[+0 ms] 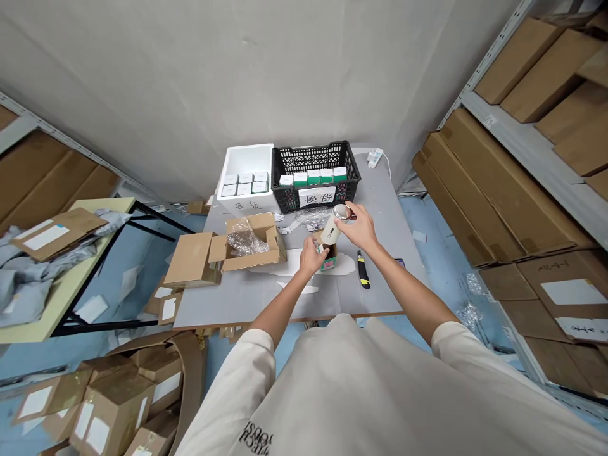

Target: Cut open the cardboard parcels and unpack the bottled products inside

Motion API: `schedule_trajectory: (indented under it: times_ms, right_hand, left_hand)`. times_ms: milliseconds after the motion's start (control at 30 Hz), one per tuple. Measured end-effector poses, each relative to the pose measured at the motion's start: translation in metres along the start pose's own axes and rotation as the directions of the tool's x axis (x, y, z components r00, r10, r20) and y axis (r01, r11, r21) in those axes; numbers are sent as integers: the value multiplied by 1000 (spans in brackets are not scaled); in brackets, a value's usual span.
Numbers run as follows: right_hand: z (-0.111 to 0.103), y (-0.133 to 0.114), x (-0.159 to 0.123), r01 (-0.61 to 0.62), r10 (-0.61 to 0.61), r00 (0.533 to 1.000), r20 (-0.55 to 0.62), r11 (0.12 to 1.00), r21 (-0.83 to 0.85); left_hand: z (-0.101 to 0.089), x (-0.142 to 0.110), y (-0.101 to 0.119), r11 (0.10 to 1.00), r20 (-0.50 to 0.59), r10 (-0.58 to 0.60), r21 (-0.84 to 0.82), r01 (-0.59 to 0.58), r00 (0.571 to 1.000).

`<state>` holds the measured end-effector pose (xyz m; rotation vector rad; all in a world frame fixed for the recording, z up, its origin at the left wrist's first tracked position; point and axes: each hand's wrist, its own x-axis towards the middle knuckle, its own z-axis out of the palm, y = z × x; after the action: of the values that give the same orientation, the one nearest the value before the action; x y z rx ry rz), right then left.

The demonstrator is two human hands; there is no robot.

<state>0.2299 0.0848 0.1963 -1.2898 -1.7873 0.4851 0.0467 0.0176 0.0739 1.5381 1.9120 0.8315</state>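
My right hand (358, 226) grips a cream-white cylinder with a shiny metal lid (331, 230), perhaps a vacuum cup, by its top. The cylinder is tilted, its lower end at the mouth of a small green box (329, 261). My left hand (313, 255) holds that box from its left side, thumb and fingers at the upper edge. White paper (346, 266) lies beneath the box. To the right rests a black and yellow utility knife (363, 270). Whether the cylinder touches the box's inside is hidden.
Behind stand a black crate (316, 155) with several small boxes and a white foam box (249, 152) with more. At left sit an open carton (254, 256) with bubble wrap and a brown carton (192, 259). Shelves of cartons (503, 183) flank the table (228, 304).
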Motion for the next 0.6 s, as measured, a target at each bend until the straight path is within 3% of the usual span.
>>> schedule_trajectory:
  times_ms: [200, 467, 600]
  right_hand:
    - [3, 2, -9, 12, -13, 1000, 26, 999, 35]
    - [3, 1, -19, 52, -65, 987, 149, 994, 94]
    - [6, -1, -20, 54, -70, 991, 117, 989, 136]
  left_hand:
    - [3, 2, -7, 997, 62, -63, 55, 60, 996]
    - [-3, 2, -16, 993, 57, -90, -77, 95, 994]
    - [-3, 2, -20, 985, 75, -124, -111, 132, 989]
